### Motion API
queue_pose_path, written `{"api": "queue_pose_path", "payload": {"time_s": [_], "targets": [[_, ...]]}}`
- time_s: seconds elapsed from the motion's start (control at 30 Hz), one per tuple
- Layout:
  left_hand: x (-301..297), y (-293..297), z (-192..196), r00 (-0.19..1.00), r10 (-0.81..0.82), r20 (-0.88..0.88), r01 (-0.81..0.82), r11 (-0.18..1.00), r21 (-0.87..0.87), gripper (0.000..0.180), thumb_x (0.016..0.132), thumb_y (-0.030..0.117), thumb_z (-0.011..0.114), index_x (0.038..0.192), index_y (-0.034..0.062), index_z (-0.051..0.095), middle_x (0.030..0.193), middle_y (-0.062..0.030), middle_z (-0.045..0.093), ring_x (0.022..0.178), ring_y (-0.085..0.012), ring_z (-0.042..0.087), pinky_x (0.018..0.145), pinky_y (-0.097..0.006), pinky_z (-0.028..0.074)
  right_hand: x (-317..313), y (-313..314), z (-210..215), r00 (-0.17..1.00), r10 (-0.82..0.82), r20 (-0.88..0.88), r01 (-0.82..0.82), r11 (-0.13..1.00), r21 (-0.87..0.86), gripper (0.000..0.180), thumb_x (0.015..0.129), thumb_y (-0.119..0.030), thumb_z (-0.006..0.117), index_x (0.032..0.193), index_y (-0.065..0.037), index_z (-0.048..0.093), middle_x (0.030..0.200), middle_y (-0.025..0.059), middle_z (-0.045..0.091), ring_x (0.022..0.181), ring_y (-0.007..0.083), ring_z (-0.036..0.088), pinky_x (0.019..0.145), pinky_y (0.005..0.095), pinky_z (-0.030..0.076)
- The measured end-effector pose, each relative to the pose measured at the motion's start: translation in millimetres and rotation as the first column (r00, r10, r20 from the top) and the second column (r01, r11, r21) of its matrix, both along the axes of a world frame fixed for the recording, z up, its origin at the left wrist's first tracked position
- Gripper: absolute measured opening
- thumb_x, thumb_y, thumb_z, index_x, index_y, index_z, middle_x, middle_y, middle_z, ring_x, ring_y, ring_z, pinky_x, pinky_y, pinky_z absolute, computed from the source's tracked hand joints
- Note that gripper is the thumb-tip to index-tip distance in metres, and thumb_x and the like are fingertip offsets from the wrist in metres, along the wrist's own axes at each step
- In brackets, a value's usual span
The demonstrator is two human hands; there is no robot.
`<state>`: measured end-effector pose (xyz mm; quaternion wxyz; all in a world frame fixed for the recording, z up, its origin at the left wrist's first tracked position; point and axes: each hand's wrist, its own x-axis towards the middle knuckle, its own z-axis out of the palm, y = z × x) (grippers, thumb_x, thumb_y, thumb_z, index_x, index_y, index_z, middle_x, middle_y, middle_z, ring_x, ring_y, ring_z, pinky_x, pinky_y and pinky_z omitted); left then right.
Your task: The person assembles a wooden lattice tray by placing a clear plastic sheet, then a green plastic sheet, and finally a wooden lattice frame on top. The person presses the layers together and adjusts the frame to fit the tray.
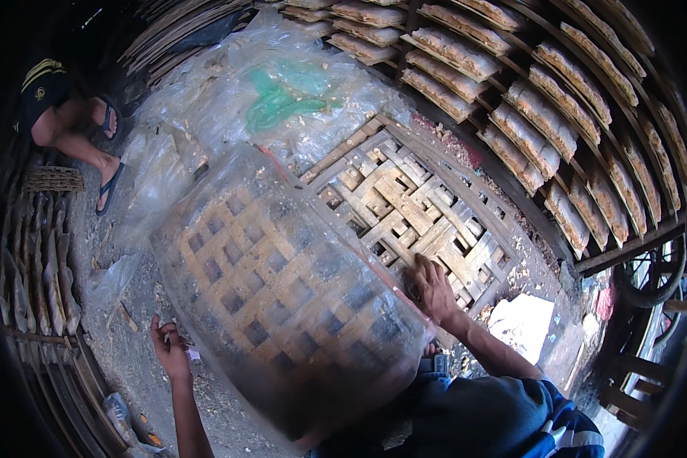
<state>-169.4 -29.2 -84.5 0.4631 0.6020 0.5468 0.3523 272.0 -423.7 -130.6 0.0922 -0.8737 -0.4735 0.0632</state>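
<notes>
A woven bamboo-strip panel point(244, 252) lies under a cloudy clear plastic sheet in front of me. Beyond its right edge, a bare woven bamboo panel point(404, 198) lies in a wooden frame. My right hand point(433, 294) is over the bare panel's near part, beside the sheet's reddish edge. Its fingers bend down and in toward the thumb; what lies between their tips is hidden. Left of the covered panel, my left hand point(169, 347) is raised with loosely curled, parted fingers and holds nothing visible. A small pale purple piece point(194, 355) shows beside it.
Crumpled clear plastic point(206, 114) with a green piece point(278, 99) covers the floor ahead. Racks of pale, crumbly slabs point(527, 122) rise at the right. Another person's sandalled feet point(111, 179) stand at the left. White paper point(523, 324) lies near my right forearm.
</notes>
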Motion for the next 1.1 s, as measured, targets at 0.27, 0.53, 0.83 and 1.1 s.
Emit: {"api": "queue_pose_path", "payload": {"time_s": [0.27,0.53,0.83,1.1], "targets": [[4,-4,1,0.997,0.001,-0.075,-0.003,0.999,-0.033,0.057,0.101,0.005,0.054,0.155,0.0089,0.035,0.110,0.0001,0.058,0.073,-0.0068,0.052,0.060,-0.023,0.042,1,-2,29,0.988,-0.022,-0.153,0.016,0.999,-0.040,0.082,0.073,-0.019,0.079,0.148,-0.012,0.044,0.162,0.0194,0.027,0.140,0.0449,0.037,0.118,0.0515,0.036],[6,0,-24,0.993,-0.108,-0.055,0.110,0.994,0.024,0.062,0.100,0.005,0.053,0.159,0.0141,0.032,0.129,-0.0039,0.053,0.088,-0.0094,0.052,0.070,-0.025,0.045,-1,0,24,0.983,-0.018,-0.181,0.016,1.000,-0.012,0.074,0.080,-0.020,0.075,0.146,-0.009,0.043,0.160,0.0199,0.027,0.141,0.0440,0.036,0.114,0.0537,0.039],[-4,-3,-7,0.990,-0.129,-0.053,0.125,0.990,-0.072,0.068,0.096,-0.001,0.050,0.159,0.0142,0.032,0.128,-0.0047,0.053,0.082,-0.0089,0.054,0.065,-0.025,0.046,2,-10,29,0.996,0.044,-0.078,-0.045,0.999,-0.009,0.046,0.090,-0.019,0.064,0.133,-0.004,0.054,0.160,0.0174,0.028,0.143,0.0396,0.035,0.118,0.0537,0.032],[-8,-6,-15,0.989,-0.119,-0.089,0.109,0.988,-0.114,0.067,0.099,0.004,0.052,0.160,0.0162,0.027,0.130,-0.0039,0.052,0.089,-0.0111,0.055,0.071,-0.026,0.047,-18,-10,8,0.984,0.000,0.179,0.029,0.987,-0.161,0.040,0.093,-0.017,0.055,0.132,-0.009,0.058,0.147,0.0123,0.046,0.140,0.0314,0.039,0.110,0.0486,0.037]]}}
